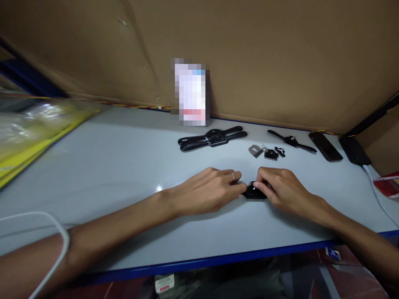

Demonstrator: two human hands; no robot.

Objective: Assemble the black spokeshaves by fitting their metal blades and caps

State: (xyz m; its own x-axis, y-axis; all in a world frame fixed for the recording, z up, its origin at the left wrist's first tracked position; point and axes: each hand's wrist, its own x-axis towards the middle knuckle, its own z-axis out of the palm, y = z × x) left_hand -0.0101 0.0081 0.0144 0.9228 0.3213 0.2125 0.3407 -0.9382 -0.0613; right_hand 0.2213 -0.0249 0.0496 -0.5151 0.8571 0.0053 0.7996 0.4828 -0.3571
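Low on the grey-white tabletop, a black metal tool (254,193) lies between my hands, its ends hidden under them. My left hand (218,189), with a ring on one finger, has its fingers closed on the tool's left end. My right hand (280,189) pinches at a small part on the middle of the tool. Behind them are a flat metal blade (255,151), a small black plate (271,154) and another small black piece (280,151). Two black two-handled tools (215,139) lie overlapping, and a similar one (291,141) rests farther right.
A blurred upright screen (190,93) leans on the brown back panel. On the right lie a dark phone (326,146) and a black device (354,150) with a white cable. Yellow plastic packets (40,137) cover the left back. A white cable (64,236) crosses my left forearm.
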